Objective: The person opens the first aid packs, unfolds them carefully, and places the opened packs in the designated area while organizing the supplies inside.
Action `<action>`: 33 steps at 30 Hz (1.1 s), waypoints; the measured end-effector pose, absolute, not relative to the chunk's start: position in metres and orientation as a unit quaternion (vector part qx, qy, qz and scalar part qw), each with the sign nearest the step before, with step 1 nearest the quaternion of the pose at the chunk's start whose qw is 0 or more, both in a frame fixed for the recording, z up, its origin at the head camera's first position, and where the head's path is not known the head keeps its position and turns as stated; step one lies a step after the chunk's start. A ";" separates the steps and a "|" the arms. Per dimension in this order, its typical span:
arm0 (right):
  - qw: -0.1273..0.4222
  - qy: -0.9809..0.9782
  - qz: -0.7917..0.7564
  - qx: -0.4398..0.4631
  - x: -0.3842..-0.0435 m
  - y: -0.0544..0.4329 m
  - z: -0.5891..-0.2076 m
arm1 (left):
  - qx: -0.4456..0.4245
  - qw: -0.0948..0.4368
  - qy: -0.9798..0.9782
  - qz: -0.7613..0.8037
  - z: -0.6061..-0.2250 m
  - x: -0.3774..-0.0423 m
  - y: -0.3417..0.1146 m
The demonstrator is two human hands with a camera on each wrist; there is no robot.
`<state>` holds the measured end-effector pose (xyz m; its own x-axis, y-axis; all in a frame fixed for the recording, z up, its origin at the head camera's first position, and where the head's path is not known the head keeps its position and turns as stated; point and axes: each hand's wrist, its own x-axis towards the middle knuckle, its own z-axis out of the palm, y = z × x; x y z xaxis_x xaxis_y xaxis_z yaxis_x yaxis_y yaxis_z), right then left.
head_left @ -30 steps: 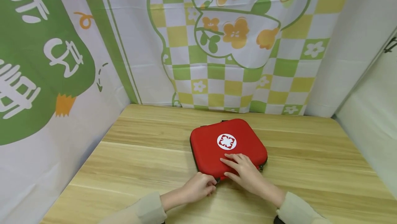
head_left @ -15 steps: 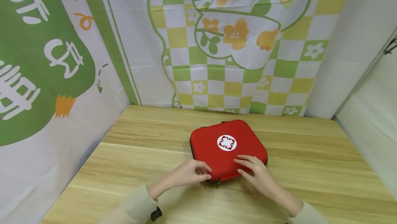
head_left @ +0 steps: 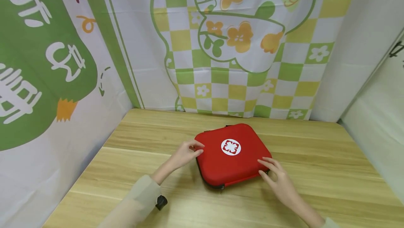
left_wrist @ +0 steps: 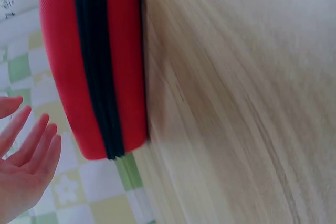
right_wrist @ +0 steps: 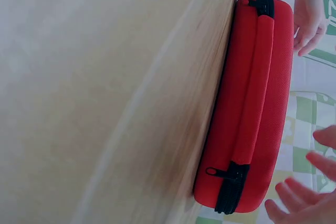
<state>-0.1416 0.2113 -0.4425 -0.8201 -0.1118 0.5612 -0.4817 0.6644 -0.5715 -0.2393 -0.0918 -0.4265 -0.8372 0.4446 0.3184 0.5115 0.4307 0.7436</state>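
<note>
A red zippered first-aid case (head_left: 231, 166) with a white round emblem (head_left: 231, 147) lies closed on the wooden table. My left hand (head_left: 186, 154) is at the case's left edge, fingers loosely bent and thumb apart, holding nothing. Over the right front corner of the lid is my right hand (head_left: 279, 180), its fingers spread and relaxed. The right wrist view shows the case's front side, with a red handle strip (right_wrist: 257, 87) and a black zipper pull (right_wrist: 218, 172) near each end. A black zipper band (left_wrist: 94, 66) runs along the side in the left wrist view.
The wooden table (head_left: 142, 165) extends around the case on all sides. Behind it hangs a checked, flowered curtain (head_left: 221, 77). Fabric with green and white print (head_left: 63, 80) covers the left side, and white cloth (head_left: 378, 115) the right.
My left hand has left the case's front left corner and moved up to its left edge. My right hand has slid right from the lid to the right front corner. The case stays put.
</note>
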 end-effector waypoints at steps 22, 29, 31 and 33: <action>0.043 -0.875 0.483 -0.014 -0.129 0.208 -0.441 | -0.193 -0.047 -0.855 -0.479 -0.460 -0.291 -0.094; 0.041 -0.876 0.480 -0.009 -0.136 0.205 -0.441 | -0.182 -0.057 -0.834 -0.518 -0.451 -0.284 -0.092; 0.045 -0.876 0.480 -0.006 -0.139 0.206 -0.441 | -0.180 -0.069 -0.829 -0.525 -0.450 -0.283 -0.094; 0.050 -0.878 0.476 -0.003 -0.143 0.207 -0.441 | -0.182 -0.077 -0.826 -0.527 -0.458 -0.289 -0.097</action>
<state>-0.1427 0.2070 -0.4405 -0.9951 0.0533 0.0838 -0.0411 0.5477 -0.8357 -0.2888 -0.0968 -0.4583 -0.9217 0.3825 0.0639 0.2190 0.3777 0.8997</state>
